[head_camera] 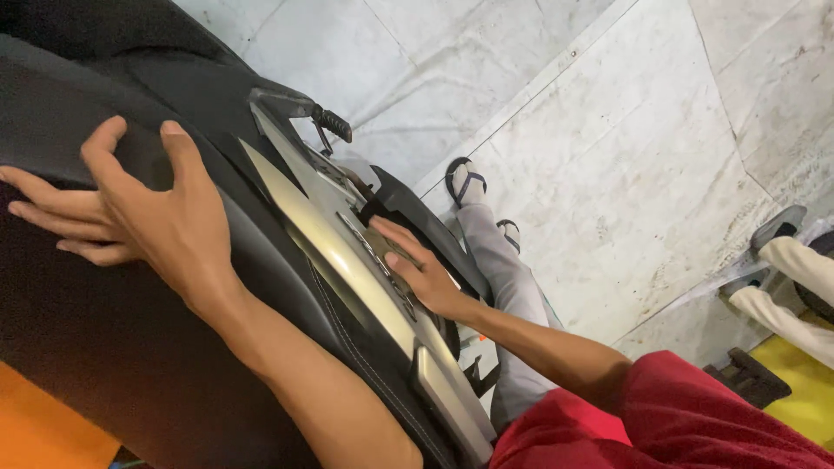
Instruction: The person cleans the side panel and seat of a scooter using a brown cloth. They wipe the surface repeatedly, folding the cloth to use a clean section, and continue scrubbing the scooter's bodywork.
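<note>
Nearest the camera in the head view is a red sleeve (686, 417) at the lower right, from which the right forearm runs up and left to the right hand (423, 274). That hand lies flat on a long, pale metallic trim panel (365, 287) fixed to a dark, curved seat-like body (104, 347). Its fingers (401, 241) are stretched out nearly straight, pressed to the panel and closed on nothing.

The panel's long axis runs on a diagonal, from a black lever with a ribbed grip (323, 117) at the far upper left down to a blunt end at the near lower right. The right hand's fingers point up along that axis, so most of the panel's far length lies ahead of the fingertips and its near end lies behind the wrist.

Left of the panel, the left hand (161, 217) rests on the dark padded surface, fingers spread wide and open, thumb raised, gripping nothing. It is near the panel but apart from it, across a stitched black seam. The right hand is the one in contact.

Beyond the seat lies a pale stone floor (608, 156). One person's grey trouser leg and sandalled foot (465, 178) stand just beside the seat's far edge; another person's pale legs (795, 278) show at the right.
</note>
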